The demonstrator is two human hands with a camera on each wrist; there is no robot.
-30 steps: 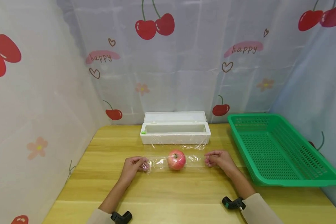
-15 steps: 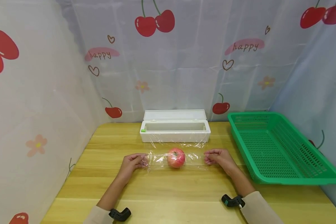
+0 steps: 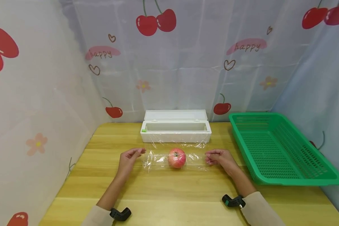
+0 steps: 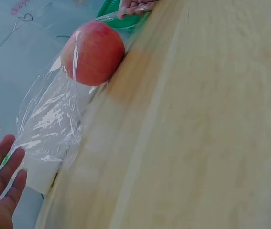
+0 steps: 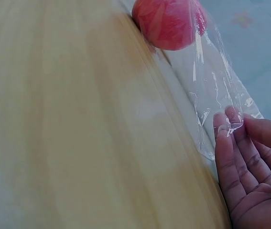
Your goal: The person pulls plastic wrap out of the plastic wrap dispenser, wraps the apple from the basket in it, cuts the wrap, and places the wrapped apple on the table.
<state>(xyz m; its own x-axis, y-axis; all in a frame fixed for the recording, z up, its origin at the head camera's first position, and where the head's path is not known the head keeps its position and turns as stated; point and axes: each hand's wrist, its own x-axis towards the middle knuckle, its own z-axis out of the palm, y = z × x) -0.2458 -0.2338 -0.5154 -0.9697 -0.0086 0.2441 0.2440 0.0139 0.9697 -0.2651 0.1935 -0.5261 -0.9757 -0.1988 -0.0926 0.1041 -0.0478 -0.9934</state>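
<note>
A pale fabric curtain printed with red cherries point(image 3: 183, 72) is hanging around the far side and both flanks of my yellowish wood-grain table point(image 3: 164, 194). A green rectangular plastic basket with slotted walls point(image 3: 299, 181) is sitting on the table to my right. A long white lidded box point(image 3: 169, 137) is standing at the back, its lid tipped up towards the curtain. In front of it, a sheet of clear, glossy plastic film point(image 3: 158, 158) is stretching left and right, catching the light in creases. My bare left hand point(image 3: 127, 160) is hovering just beside the film's left end, fingers spreading apart and holding nothing, as my left wrist view is showing. My bare right hand point(image 3: 221, 159) is pinching the film's right end between thumb and fingertips. A round, red-and-pink apple point(image 3: 176, 158) is resting on the table between my hands, stem up, with film lying across it. A small bright-green piece point(image 3: 143, 130) is showing at the left end of the box.
</note>
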